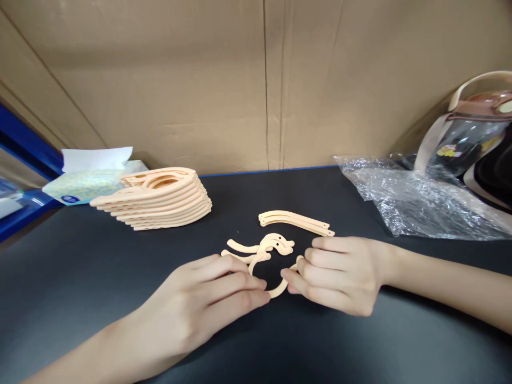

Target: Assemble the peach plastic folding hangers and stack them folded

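Observation:
Between my two hands is a curved peach plastic piece, seemingly the hook of a folding hanger. My left hand pinches its lower left end with thumb and fingers. Closed around the other end is my right hand, fingers curled, so part of the piece is hidden. Just beyond the fingers, several similar hook-shaped pieces lie loosely overlapped on the black table. Further back, long slightly bent hanger arms with holes at their ends rest side by side.
A neat stack of peach folding hangers stands at the back left, against a tissue pack. Crumpled clear plastic covers the back right, near a drink bottle with a strap. Cardboard walls off the far edge.

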`<state>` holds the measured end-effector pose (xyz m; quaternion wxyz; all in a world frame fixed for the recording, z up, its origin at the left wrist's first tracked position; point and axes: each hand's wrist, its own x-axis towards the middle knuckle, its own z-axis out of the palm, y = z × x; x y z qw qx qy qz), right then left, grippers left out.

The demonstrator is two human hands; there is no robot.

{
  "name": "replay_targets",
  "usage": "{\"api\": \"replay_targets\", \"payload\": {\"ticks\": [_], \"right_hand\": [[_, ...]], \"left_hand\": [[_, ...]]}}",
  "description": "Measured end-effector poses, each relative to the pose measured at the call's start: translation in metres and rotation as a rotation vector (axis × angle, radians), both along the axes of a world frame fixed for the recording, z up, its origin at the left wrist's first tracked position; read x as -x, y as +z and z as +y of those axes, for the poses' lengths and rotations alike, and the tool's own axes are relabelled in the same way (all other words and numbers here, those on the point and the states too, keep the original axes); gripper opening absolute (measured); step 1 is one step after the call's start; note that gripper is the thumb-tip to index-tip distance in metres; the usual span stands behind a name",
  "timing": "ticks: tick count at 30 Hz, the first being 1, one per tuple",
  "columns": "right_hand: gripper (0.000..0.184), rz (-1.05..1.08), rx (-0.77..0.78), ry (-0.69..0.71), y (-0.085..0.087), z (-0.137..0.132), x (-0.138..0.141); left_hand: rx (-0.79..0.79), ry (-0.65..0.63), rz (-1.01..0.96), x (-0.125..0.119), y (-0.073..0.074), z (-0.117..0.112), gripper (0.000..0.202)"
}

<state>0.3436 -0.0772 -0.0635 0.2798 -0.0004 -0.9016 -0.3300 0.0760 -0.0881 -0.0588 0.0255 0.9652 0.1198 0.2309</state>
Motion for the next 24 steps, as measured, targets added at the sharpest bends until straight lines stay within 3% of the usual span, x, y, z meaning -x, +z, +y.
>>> {"api": "replay_targets", "payload": {"ticks": [6, 10, 13, 16, 21, 24], "right_hand": [[0.019, -0.033, -0.012, -0.019, 0.001, -0.001, 0.000], [0.017, 0.041, 0.041, -0.066, -0.002, 0.002, -0.003], [0.017, 0.147, 0.180, -0.177, -0.005, 0.007, -0.005], [0.016, 0.313, 0.385, -0.298, -0.007, 0.013, -0.006], [0.014, 0.536, 0.696, -0.345, -0.010, 0.021, -0.007], [0.014, 0.547, 0.758, -0.343, -0.011, 0.023, -0.008]], "left_hand": [[-0.031, 0.000, -0.020, 0.001, 0.001, -0.003, 0.030], [-0.061, 0.086, -0.073, 0.000, 0.001, -0.004, 0.029], [-0.063, 0.212, -0.149, -0.001, 0.001, -0.003, 0.038], [-0.046, 0.294, -0.171, -0.002, 0.001, 0.000, 0.033], [0.048, 0.281, -0.018, -0.003, -0.005, 0.006, 0.029], [0.054, 0.262, 0.060, -0.003, -0.011, 0.008, 0.033]]}}
